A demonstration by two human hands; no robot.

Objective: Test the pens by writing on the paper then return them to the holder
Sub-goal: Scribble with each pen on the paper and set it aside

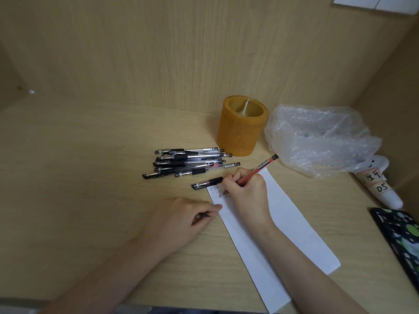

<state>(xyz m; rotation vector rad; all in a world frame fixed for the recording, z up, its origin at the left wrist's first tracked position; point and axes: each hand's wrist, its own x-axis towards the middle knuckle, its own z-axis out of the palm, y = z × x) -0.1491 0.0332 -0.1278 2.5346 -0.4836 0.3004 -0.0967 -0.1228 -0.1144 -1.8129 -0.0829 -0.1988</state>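
Red pen (258,169) gripped in the right hand (247,191), fingers curled round the barrel, tip down on the top-left corner of the white paper strip (294,227), where a few small marks show. Left hand (181,218) rests on the bench (90,177), one fingertip at the paper's left edge, other fingers curled over a dark patch; cannot tell whether it holds anything. One black pen (207,183) lies just beyond the paper's corner, a pile of black pens (188,163) lies farther back, and the amber pen holder (240,132) stands upright just right of the pile, beside a crumpled clear plastic bag (322,137).
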